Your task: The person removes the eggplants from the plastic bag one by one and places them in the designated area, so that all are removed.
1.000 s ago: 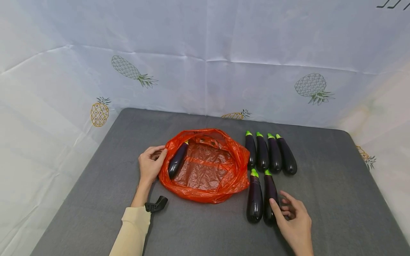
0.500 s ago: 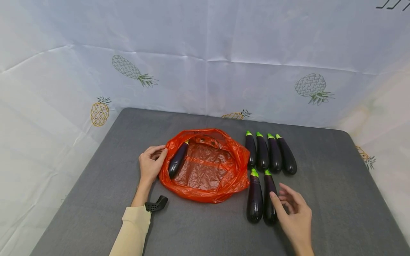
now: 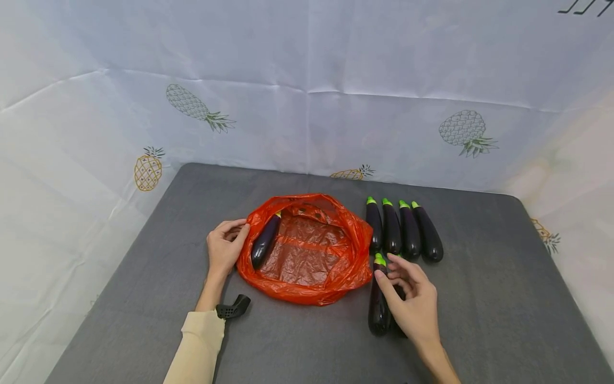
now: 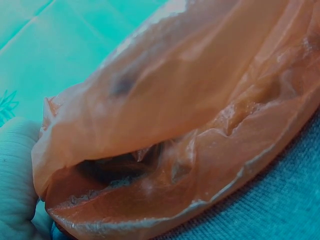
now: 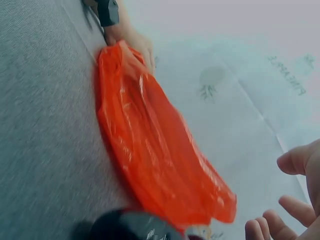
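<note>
A red plastic bag (image 3: 302, 296) lies with its mouth spread wide, and one eggplant (image 3: 265, 244) rests inside along its left wall. My left hand (image 3: 224, 249) pinches the bag's left rim; in the left wrist view the thumb side of that hand (image 4: 17, 175) meets the thin film. Over two front eggplants hovers my right hand (image 3: 411, 301), fingers apart and holding nothing. The nearer-to-bag one (image 3: 378, 309) shows mostly, while the other is largely hidden beneath the hand. In the right wrist view, loosely bent fingers (image 5: 295, 167) stand away from a dark eggplant (image 5: 132, 227).
Several more eggplants (image 3: 410, 234) lie side by side in a back row, right of the bag. A grey cloth covers the table (image 3: 499, 298). Behind it hangs a white curtain (image 3: 307, 133) printed with pineapples. A black strap (image 3: 234, 308) is on the left wrist.
My right hand has moved left and a little away from me, from beside the right front eggplant to above the front pair. The left hand and bag stay in place.
</note>
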Tool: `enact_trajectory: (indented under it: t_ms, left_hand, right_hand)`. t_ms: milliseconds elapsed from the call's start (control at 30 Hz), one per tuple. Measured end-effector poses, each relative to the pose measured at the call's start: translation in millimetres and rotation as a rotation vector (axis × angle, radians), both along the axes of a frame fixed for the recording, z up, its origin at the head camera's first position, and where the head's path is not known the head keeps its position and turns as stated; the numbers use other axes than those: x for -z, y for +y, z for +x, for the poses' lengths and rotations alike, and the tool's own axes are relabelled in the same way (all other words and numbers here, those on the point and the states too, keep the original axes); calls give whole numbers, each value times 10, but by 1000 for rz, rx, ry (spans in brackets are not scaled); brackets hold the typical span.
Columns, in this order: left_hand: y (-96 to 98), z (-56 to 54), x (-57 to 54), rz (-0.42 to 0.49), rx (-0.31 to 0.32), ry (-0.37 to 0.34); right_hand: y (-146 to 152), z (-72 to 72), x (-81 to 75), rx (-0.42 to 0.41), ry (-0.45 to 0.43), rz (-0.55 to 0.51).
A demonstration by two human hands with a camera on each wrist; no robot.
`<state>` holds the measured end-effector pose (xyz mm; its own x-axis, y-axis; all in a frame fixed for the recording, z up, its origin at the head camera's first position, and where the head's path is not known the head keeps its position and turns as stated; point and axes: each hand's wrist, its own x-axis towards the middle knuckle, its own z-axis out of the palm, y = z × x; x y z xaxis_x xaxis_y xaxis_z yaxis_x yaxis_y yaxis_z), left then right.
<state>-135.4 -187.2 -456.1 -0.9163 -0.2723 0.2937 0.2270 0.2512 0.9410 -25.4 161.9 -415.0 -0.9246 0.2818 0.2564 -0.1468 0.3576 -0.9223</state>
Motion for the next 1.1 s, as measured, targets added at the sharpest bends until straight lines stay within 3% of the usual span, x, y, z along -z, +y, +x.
enact_trajectory:
  t_ms: [433,833,1100]
  left_hand:
    - [-1,0,2,2,7,9]
    - [5,3,-9,5,4,19]
    - [7,1,-15,9,5,5]
  right_hand:
    - [-462,-282,-97,-205,69,-67]
    - [-1032,-476,-94,-342,-52,-157]
    - [-1254,-577,-8,-369,-99,-187]
